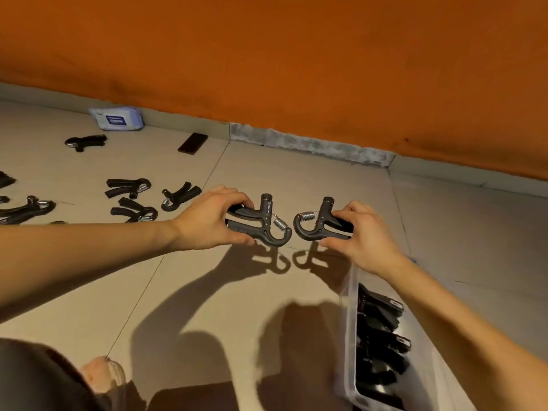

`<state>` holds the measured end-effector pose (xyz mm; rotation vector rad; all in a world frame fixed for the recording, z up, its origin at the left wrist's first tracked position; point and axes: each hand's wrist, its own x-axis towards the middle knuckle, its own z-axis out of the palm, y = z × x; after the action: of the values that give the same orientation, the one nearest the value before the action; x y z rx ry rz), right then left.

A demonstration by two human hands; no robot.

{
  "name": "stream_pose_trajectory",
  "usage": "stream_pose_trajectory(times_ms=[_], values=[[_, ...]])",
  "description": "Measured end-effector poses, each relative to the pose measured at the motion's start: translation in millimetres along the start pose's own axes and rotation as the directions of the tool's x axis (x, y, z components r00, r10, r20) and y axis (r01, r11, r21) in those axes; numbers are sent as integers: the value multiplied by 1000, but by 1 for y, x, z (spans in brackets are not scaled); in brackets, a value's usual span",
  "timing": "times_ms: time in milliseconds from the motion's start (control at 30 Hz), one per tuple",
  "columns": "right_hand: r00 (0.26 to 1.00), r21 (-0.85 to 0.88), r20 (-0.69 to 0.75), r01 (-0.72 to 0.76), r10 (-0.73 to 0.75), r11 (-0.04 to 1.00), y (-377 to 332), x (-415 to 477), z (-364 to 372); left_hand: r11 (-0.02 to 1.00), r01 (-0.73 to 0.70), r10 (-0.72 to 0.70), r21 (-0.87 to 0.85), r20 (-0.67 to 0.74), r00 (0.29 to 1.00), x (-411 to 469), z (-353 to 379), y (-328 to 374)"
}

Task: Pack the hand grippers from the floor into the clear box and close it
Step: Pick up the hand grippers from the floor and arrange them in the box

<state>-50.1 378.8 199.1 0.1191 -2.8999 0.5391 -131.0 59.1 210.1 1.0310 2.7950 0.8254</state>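
**Hand grippers held over the floor, box below and to the right**

Two hand grippers are held up in the air, one in each hand, with their hooked spring ends turned toward each other and nearly meeting. The left-hand gripper [257, 222] is clasped by its handles in the left hand [207, 219], its long axis running level from left to right. The right-hand gripper [318, 222] is clasped the same way in the right hand [360, 235], mirrored.

The clear box [350, 336] lies open on the floor [207, 292], below the right forearm and nearer the body, with dark grippers already packed inside. The right hand is judged the nearer to it; the left must cross rightward. More loose grippers [129, 186] are seen well apart, on the floor at far left. No lid can be made out.
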Motion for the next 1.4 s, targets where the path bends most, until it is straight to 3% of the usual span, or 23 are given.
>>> stream_pose_trajectory(times_ms=[333,767,1133,1400], values=[[997,7,49,-67,66,998,67,-80,-56,996,-84,85,-11,63,994,23,42,105],[914,-72,272,-293,302,953,109,-160,-24,989,-144,149,-41,195,969,36,136,121],[843,5,461,-317,279,949,119,-191,53,983,-106,131,-151,170,977,41,197,130],[776,15,593,-277,215,961,129,-203,86,973,20,-5,-232,65,998,26,240,138]])
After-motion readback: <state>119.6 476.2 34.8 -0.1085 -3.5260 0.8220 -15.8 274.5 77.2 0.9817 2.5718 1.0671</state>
